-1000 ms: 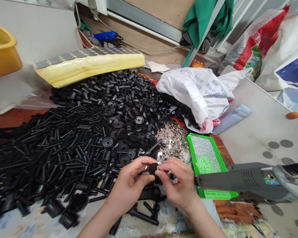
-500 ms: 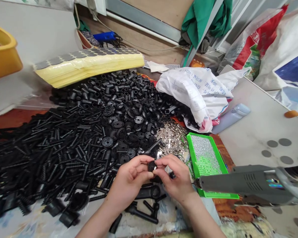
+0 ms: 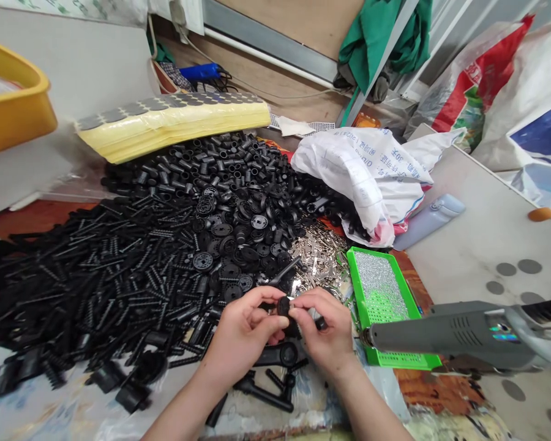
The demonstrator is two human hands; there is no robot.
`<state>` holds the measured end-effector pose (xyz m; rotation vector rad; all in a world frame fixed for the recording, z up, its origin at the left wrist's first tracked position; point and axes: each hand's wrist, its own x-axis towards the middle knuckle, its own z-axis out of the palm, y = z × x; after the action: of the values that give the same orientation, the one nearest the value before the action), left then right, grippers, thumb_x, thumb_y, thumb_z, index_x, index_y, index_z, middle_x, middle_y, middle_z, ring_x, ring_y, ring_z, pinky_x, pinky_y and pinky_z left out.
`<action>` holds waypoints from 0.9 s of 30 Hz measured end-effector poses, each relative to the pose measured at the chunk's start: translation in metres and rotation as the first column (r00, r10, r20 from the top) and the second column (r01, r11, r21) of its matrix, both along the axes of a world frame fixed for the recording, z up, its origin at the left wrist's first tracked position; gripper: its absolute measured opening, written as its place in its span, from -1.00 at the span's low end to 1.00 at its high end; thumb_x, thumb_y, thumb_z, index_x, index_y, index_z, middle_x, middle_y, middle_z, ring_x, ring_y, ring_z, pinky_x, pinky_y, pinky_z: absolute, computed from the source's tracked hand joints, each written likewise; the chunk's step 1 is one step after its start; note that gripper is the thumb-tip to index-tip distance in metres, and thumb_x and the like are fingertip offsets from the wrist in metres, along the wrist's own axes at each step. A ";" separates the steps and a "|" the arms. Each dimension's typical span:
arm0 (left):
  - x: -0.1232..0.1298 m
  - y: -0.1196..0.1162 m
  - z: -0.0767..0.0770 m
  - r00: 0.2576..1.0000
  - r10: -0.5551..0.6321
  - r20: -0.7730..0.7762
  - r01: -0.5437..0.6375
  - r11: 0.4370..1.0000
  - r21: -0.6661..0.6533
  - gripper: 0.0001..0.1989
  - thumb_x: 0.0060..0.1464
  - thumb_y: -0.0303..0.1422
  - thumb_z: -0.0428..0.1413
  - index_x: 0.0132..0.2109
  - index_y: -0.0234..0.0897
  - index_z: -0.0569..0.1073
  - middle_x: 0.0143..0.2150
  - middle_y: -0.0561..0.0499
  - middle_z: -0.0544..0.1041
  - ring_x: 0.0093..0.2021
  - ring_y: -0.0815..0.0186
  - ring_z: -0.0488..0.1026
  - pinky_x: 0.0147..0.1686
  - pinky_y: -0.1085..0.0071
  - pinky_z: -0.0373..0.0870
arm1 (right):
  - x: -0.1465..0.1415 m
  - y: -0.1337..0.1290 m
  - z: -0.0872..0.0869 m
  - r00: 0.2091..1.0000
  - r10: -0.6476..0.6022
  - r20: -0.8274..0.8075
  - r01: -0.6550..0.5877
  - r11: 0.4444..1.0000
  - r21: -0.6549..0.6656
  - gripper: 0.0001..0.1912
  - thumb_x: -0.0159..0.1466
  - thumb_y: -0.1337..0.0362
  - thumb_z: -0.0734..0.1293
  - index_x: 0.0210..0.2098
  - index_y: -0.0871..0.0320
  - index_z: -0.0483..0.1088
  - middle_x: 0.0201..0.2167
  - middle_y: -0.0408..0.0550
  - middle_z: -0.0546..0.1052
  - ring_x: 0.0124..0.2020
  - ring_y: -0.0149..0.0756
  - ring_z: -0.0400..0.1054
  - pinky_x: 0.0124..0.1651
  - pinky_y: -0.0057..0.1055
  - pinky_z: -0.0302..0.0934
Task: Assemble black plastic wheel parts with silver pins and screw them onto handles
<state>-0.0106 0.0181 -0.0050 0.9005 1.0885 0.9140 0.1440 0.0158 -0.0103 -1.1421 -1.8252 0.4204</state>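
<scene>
A small round black part (image 3: 283, 306) is pinched between the fingertips of both hands. My left hand (image 3: 245, 327) grips it from the left, thumb below and fingers curled. My right hand (image 3: 324, 324) touches it from the right with thumb and forefinger; another dark piece shows beside its curled fingers. Just under the hands lies a black handle-like part (image 3: 273, 355). Behind them are black discs (image 3: 220, 229) and a heap of flat metal pieces (image 3: 321, 251). Whether a metal piece sits in the held part is too small to tell.
Black screw-like rods (image 3: 133, 263) spread across the left. A green tray (image 3: 411, 300) of tiny metal parts stands right of the hands, with a grey power tool (image 3: 441, 331) reaching over it. White bag (image 3: 362, 171), bottle (image 3: 429, 220), yellow sticker stack (image 3: 179, 125) and yellow basket (image 3: 22, 116) surround the heap.
The round part has been turned more edge-on between the fingertips. Both hands remain nearly in place, while the surroundings have shifted slightly right in view.
</scene>
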 end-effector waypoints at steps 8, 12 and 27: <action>0.001 0.000 -0.010 0.994 0.001 0.109 -0.008 0.998 0.062 -0.76 -0.18 -0.47 0.20 -0.25 -0.28 0.46 -0.37 0.06 0.56 -0.35 0.35 0.50 -0.33 0.49 0.43 | 0.000 -0.001 -0.002 0.998 -0.004 0.060 0.001 0.999 0.054 -0.90 0.22 0.44 0.30 -0.41 0.16 0.42 -0.49 -0.08 0.50 -0.43 -0.33 0.36 -0.36 -0.41 0.23; 0.001 0.001 -0.013 0.994 -0.019 0.105 0.010 0.996 0.092 -0.75 -0.15 -0.49 0.16 -0.22 -0.26 0.47 -0.39 0.07 0.56 -0.34 0.34 0.50 -0.33 0.49 0.42 | 0.002 0.000 -0.003 0.991 0.037 0.125 -0.044 0.997 0.056 -0.91 0.23 0.43 0.29 -0.37 0.16 0.41 -0.46 -0.06 0.50 -0.41 -0.31 0.36 -0.35 -0.39 0.23; 0.005 0.001 -0.010 0.991 0.027 0.128 -0.026 1.000 -0.009 -0.75 -0.22 -0.47 0.21 -0.28 -0.27 0.48 -0.37 0.06 0.56 -0.34 0.33 0.49 -0.32 0.46 0.42 | -0.001 -0.002 0.000 1.000 -0.029 -0.007 0.029 0.999 -0.019 -0.88 0.21 0.40 0.31 -0.43 0.13 0.45 -0.50 -0.11 0.52 -0.44 -0.33 0.39 -0.37 -0.39 0.29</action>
<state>-0.0054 0.0193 -0.0145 0.8113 0.9950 0.9761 0.1432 0.0137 -0.0100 -1.1773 -1.7991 0.4256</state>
